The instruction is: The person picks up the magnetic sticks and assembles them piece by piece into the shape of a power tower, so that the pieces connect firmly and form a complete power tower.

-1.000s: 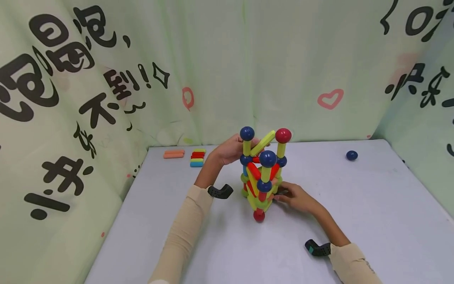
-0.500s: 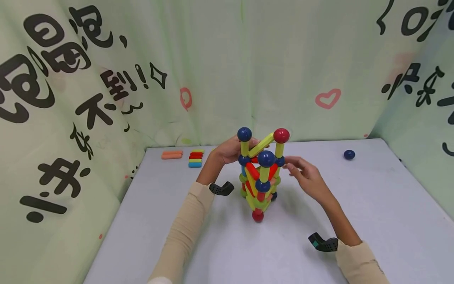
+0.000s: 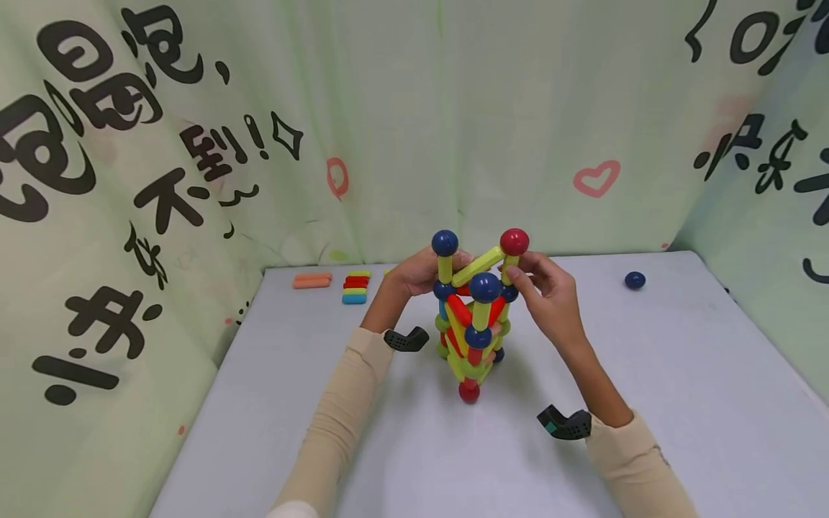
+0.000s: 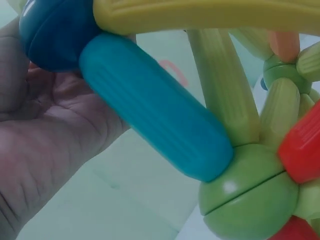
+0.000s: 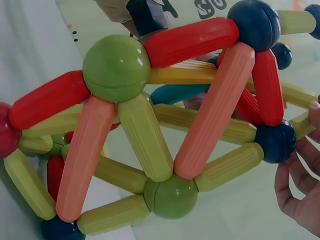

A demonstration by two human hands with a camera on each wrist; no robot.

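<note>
A tower of magnetic sticks and balls (image 3: 459,311) stands on the table, with yellow-green, red, blue and orange sticks. My left hand (image 3: 417,273) grips its upper left from behind, close to a blue ball (image 4: 55,35) with a cyan stick (image 4: 155,105); most of its fingertips are hidden. On the right, my right hand (image 3: 550,291) pinches the upright yellow-green stick (image 3: 509,266) beneath the red ball (image 3: 514,242). A slanted yellow-green stick (image 3: 478,267) reaches up to that red ball. In the right wrist view, the right fingers (image 5: 295,175) are beside a blue ball (image 5: 276,141).
Two orange sticks (image 3: 312,280) and a small row of coloured sticks (image 3: 355,286) lie at the table's back left. One loose blue ball (image 3: 635,280) sits at the back right. A printed curtain (image 3: 388,144) hangs behind the table (image 3: 414,446).
My right hand has left the tower's lower right side, moved up, and taken hold of the upright stick below the red ball. The left hand has stayed at the upper left.
</note>
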